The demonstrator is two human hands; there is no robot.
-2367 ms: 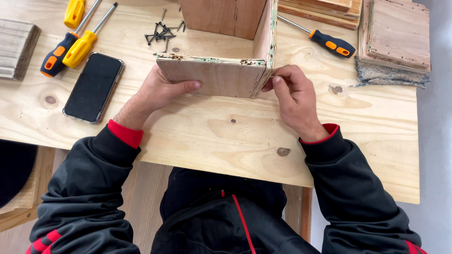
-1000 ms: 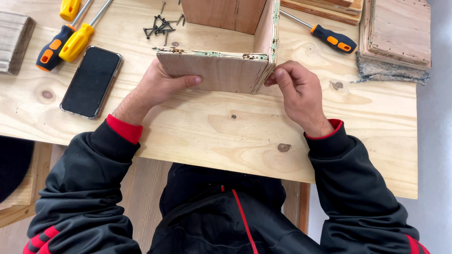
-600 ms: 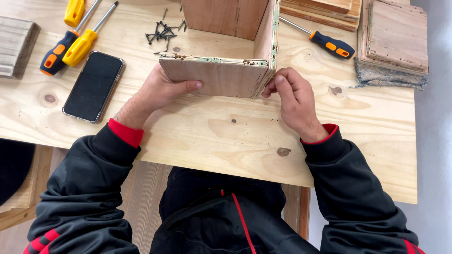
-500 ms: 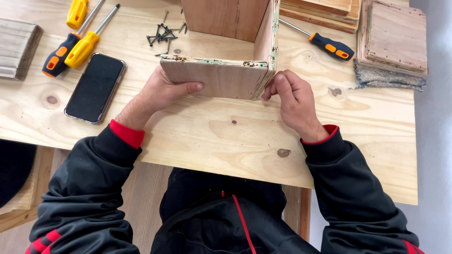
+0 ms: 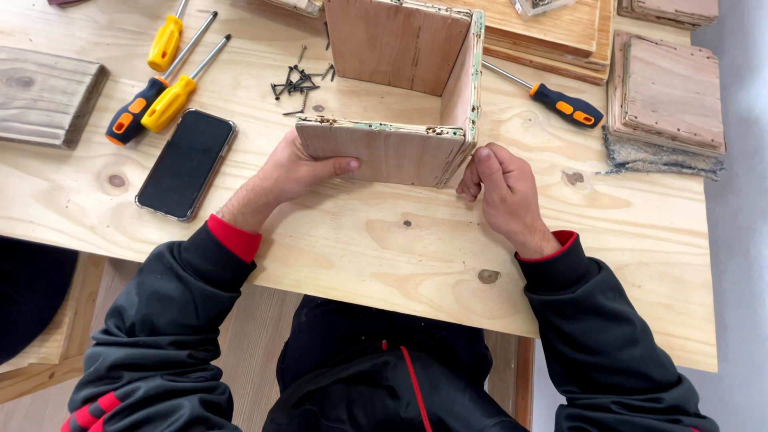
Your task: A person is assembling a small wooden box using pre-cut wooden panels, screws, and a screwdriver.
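**A:** What lies along the left edge of the pale plywood worktop (image 5: pixel 200 240)?

**B:** A weathered grey wooden block (image 5: pixel 48 96) sits nearest that edge. Just beside it come three screwdrivers with yellow and orange-black handles (image 5: pixel 152 100), their shafts pointing toward the far edge. Nearer the front edge, a black smartphone in a clear case (image 5: pixel 186 162) lies face up, tilted.

**A:** And the left hand (image 5: pixel 292 170)?

**B:** It rests on the worktop against the left end of the open plywood box with glue-marked rims (image 5: pixel 400 104). The thumb lies straight along the box's near wall; the other fingers go around the corner, and I cannot tell how they lie.

**A:** Where is the box?

**B:** It stands around the middle of the worktop, toward the far edge, open side up. A scatter of small dark screws (image 5: pixel 298 82) lies just left of it.

**A:** The right hand (image 5: pixel 500 188)?

**B:** It is at the box's near right corner, fingers curled in together, fingertips touching the lower edge of that corner. It looks like a pinch, but what is between the fingertips is too small to tell.

**A:** Further right?

**B:** A screwdriver with a black and orange handle (image 5: pixel 564 106) lies aslant behind the hand. Near the right edge sits a stack of worn square plywood pieces (image 5: pixel 672 92), and flat wooden boards (image 5: pixel 552 32) lie along the far edge.
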